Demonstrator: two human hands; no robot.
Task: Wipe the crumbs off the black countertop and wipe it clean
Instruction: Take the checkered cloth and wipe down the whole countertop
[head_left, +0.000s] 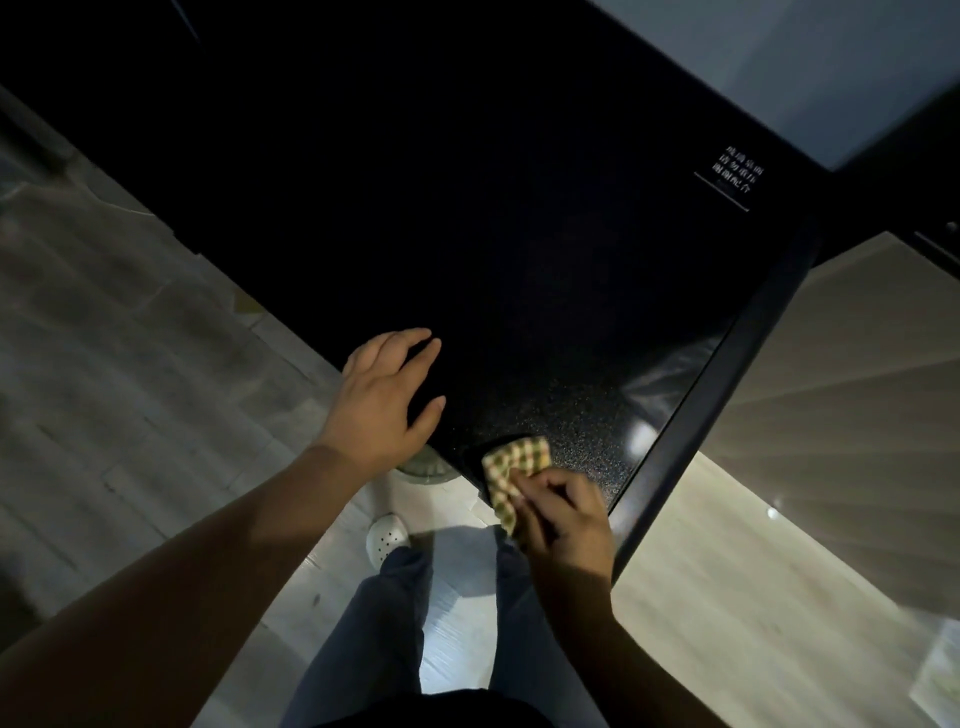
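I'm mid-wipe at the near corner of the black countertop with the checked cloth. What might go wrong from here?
1. The checked cloth sits at the near corner of the black countertop, so an outward stroke would likely drop any crumbs onto the floor.
2. Most of the countertop is in deep shadow; crumbs there may be missed.
3. The left hand rests on the glossy surface and may leave smudges.

Clearance, near corner
Open bench (467, 234) runs ahead of the right grip (563, 519) and its cloth (511, 470); left grip (387, 400) sits just leftward, dark edge rail (727, 395) bounds the right.
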